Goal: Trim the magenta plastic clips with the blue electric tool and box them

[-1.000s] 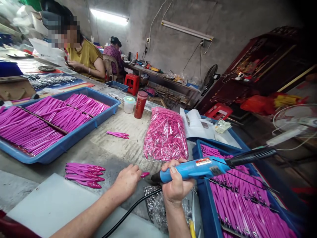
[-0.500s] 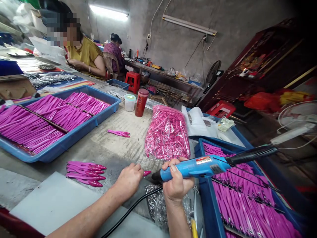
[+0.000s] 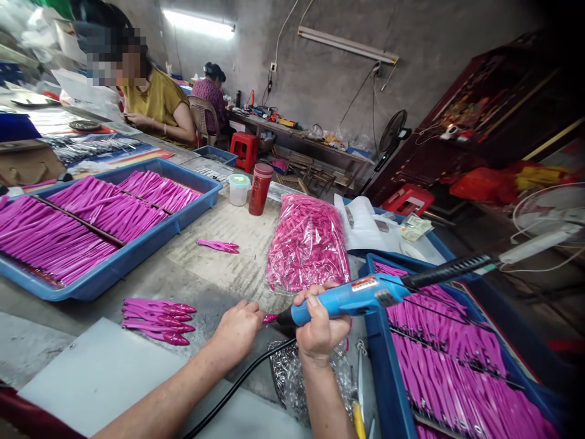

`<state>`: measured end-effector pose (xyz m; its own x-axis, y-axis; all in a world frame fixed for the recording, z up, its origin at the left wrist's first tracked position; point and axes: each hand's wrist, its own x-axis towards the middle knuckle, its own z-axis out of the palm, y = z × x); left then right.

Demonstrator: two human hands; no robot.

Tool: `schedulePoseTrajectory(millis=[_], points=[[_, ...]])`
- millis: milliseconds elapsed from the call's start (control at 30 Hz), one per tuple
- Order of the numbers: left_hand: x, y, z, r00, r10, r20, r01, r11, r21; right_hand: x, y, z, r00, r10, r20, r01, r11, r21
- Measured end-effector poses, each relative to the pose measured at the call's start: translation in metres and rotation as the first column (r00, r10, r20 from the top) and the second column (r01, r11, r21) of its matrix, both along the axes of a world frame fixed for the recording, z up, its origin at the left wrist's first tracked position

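Observation:
My right hand (image 3: 320, 326) is closed round a blue electric screwdriver (image 3: 347, 297), held nearly level with its black nose to the left. My left hand (image 3: 240, 332) is closed on a magenta tool part (image 3: 270, 318); only its darker pink tip shows, meeting the screwdriver's nose. The rest of that part is hidden by my fingers. To the left, a small stack of magenta tweezer-like tools (image 3: 158, 320) with darker pink tips lies on the table. Another pair (image 3: 218, 246) lies farther back. Below the screwdriver sits a clear bag of small metal pieces (image 3: 290, 375).
A blue tray (image 3: 150, 259) of magenta parts stands left, and a second blue tray (image 3: 375, 341) right. A plastic bag of pink pieces (image 3: 308, 244), a red tumbler (image 3: 261, 189) and a lidded tub (image 3: 238, 189) stand behind. A black cord (image 3: 237, 384) crosses the front. A co-worker (image 3: 158, 100) sits at left.
My right hand has brought the screwdriver slightly left and up, and its nose now meets the pink tip. A gap showed there before. My left hand has stayed nearly still.

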<state>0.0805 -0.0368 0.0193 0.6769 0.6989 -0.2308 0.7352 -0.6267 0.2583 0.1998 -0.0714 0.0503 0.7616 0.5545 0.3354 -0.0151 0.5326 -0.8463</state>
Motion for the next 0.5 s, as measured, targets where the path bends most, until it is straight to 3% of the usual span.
schedulePoseTrajectory(millis=[500], points=[[0.001,-0.001,-0.003,1.0,0.019,0.018,-0.018,1.0,-0.014,-0.008,0.021,-0.005,0.998,0.048,0.046,-0.043,0.994,-0.105]])
